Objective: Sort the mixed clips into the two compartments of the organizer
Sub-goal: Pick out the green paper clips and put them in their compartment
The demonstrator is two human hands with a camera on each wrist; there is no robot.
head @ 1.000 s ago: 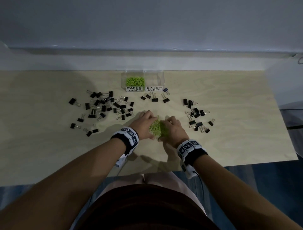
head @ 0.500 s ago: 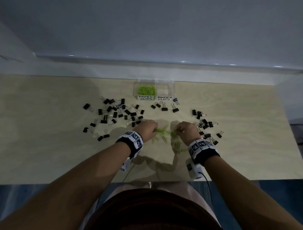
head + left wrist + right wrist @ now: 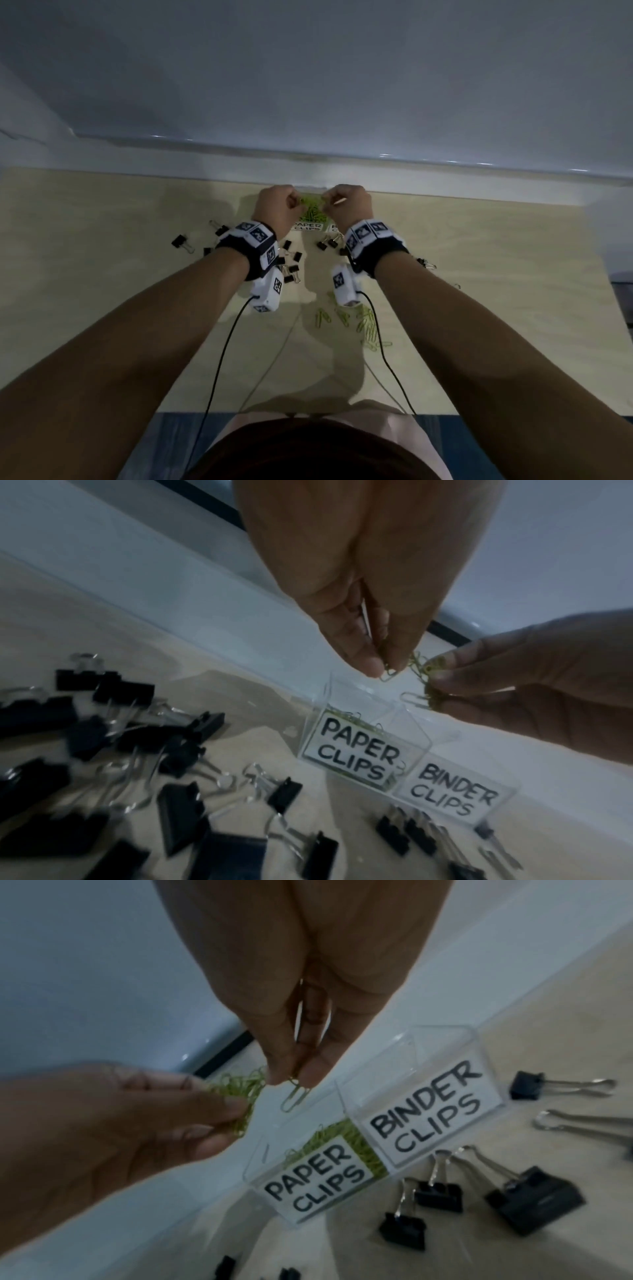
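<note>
Both hands hover over the clear two-compartment organizer [image 3: 309,226] at the back of the table. My left hand [image 3: 383,669] pinches a bunch of green paper clips [image 3: 240,1091] in its fingertips. My right hand [image 3: 291,1080] pinches more green paper clips [image 3: 431,693], with one clip [image 3: 296,1096] dangling. The clips hang above the compartment labelled PAPER CLIPS [image 3: 315,1177], which holds a green heap. The compartment labelled BINDER CLIPS [image 3: 428,1110] looks empty. Several green paper clips [image 3: 363,318] lie loose on the table near me.
Black binder clips lie scattered left of the organizer [image 3: 291,260], just in front of it [image 3: 438,1196] and to the right [image 3: 424,263]. A pale wall runs right behind the organizer. Wrist-camera cables [image 3: 222,359] trail across the near table.
Both hands rose from the middle of the table and moved back to above the organizer, carrying green paper clips. Some clips stayed behind on the table.
</note>
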